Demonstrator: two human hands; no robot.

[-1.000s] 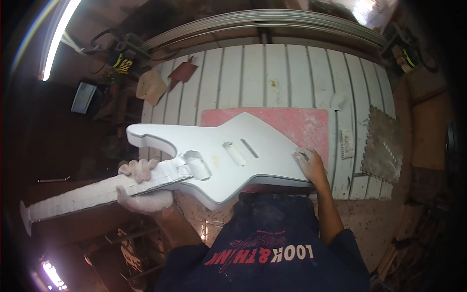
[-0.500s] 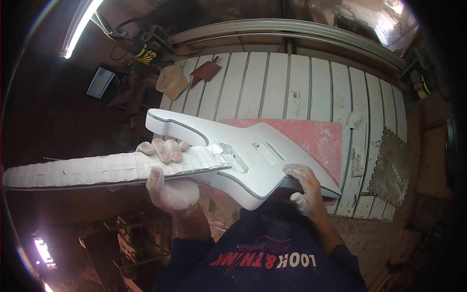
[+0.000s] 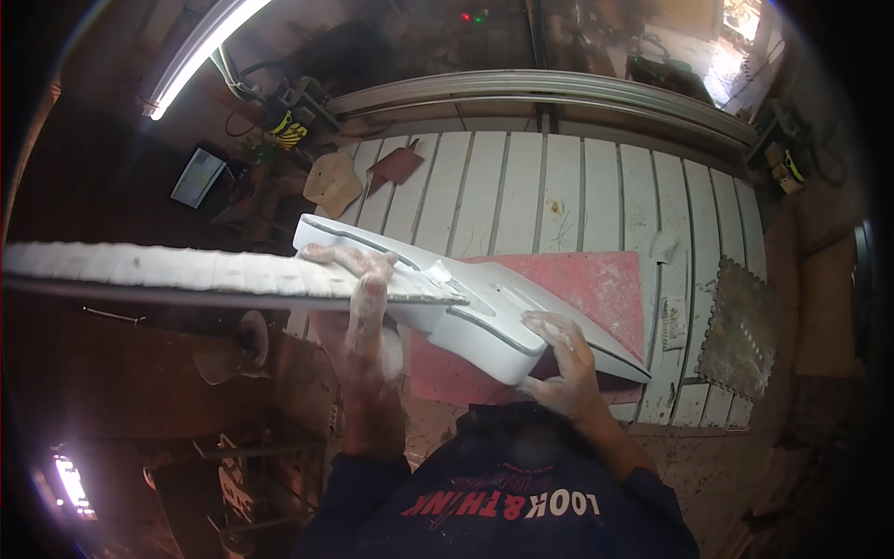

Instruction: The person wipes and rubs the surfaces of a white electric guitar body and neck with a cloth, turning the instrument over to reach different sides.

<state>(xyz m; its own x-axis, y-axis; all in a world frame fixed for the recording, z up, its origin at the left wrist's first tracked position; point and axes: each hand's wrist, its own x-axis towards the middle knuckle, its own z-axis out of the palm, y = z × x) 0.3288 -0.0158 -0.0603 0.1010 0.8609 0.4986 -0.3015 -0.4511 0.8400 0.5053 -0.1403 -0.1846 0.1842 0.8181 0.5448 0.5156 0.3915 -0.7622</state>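
Observation:
A white angular electric guitar [image 3: 475, 349] with dark edging hangs tilted in front of me, its far side raised and its face turned partly away. White tape strips cover the fingerboard of its neck [image 3: 186, 268], which points left out of the picture. My dusty left hand [image 3: 358, 298] grips the neck near where it meets the body, fingers lying over the tape and the palm partly hidden below. At the near right edge of the body my right hand [image 3: 563, 368] pinches the rim, thumb below and fingers on top. Cavities in the face show only as narrow slots.
Under the guitar a red mat [image 3: 596, 289] lies on a pale slatted table [image 3: 521, 196]. Farther back are a tan cap-like piece [image 3: 332, 184] and a reddish-brown sheet [image 3: 398, 168]. On the right lies a grey jagged-edged mat [image 3: 738, 326]. A metal rail [image 3: 559, 86] crosses behind.
The guitar has rolled so its face is seen more edge-on, and its neck end has risen. My left hand has turned with it, while my right hand stays on the body's edge.

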